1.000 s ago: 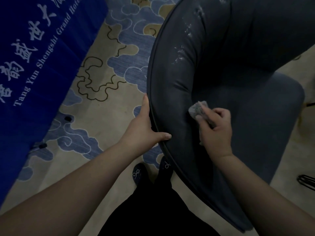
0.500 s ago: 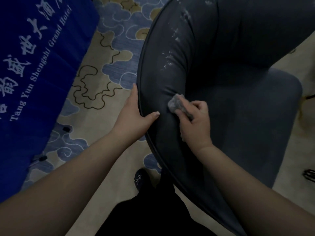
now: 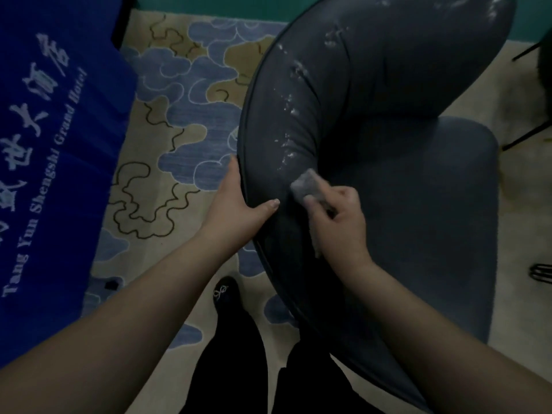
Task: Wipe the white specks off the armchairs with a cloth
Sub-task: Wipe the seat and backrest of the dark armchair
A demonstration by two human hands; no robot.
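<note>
The armchair (image 3: 373,204) fills the middle of the view, with white specks (image 3: 291,106) scattered up the curved top of its backrest. Wiping appears to be under way at the low end of that trail; the next strokes probably need to climb along it. The right hand (image 3: 337,216) pinches a small grey cloth (image 3: 306,183) between thumb and curled fingers, pressing it to the fabric. The left hand (image 3: 236,201) steadies the backrest edge, thumb spread across the top, fingers straight along its back.
</note>
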